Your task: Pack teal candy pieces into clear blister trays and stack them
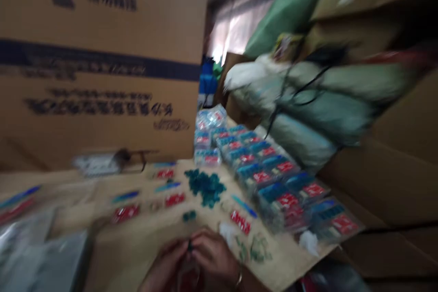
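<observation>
My left hand (167,261) and my right hand (216,250) meet at the bottom centre, fingertips pinched together. Between them shows a small dark teal piece (190,246), too blurred to name by kind. Under my hands is something clear and reddish (188,278) that I cannot make out. Just beyond my fingers lie a few loose teal pieces (189,216), and farther off a pile of teal pieces (207,187). To the right are a red-and-white packet (241,222), a blue pen (244,205) and some thin green strands (259,248).
Rows of filled clear packs (246,157) line the table's right side. More red packets (126,213) with pens lie left. A large cardboard box (102,114) stands behind the table. Grey flat stacks (65,260) sit at lower left. Sacks (308,96) are heaped at right.
</observation>
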Tool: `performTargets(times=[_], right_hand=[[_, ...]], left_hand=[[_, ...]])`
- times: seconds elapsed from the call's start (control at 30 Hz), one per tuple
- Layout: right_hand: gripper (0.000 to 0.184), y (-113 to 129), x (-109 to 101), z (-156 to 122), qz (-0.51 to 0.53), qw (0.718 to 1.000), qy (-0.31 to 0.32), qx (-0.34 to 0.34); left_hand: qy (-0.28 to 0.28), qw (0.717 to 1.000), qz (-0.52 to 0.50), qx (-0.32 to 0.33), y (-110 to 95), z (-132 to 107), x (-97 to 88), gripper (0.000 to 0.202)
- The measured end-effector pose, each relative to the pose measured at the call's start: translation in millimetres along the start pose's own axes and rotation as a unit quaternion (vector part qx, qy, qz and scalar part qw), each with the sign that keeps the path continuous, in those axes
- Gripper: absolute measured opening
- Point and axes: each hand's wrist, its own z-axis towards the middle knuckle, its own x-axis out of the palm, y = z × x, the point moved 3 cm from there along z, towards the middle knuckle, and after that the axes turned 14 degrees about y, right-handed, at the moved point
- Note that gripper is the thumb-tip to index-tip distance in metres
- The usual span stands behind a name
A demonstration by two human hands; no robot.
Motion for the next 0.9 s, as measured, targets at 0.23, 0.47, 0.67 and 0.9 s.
performTargets(times=[0.23,0.47,0.67,0.9], right_hand=[[0.006,-10.3,17.3,-3.9,0.054,0.998,0.002,0.032],[0.013,-40.3,16.2,67.3,-0.165,0.981,0.085,-0.055],[0.011,-45.7,26.7,81.5,-0.220,0.966,0.130,-0.050],[0.017,-70.7,-36.7,134.2,-0.218,0.971,0.024,0.100]], left_hand=[[-0.020,0.993,0.112,-0.024,13.9,-46.7,-39.3,0.020],[-0.060,0.867,0.487,0.086,6.9,-12.9,-79.2,0.018],[-0.062,0.844,0.521,0.115,18.7,-19.6,-74.9,0.024],[-0.073,0.856,0.493,0.141,24.0,-18.2,-80.5,0.020]])
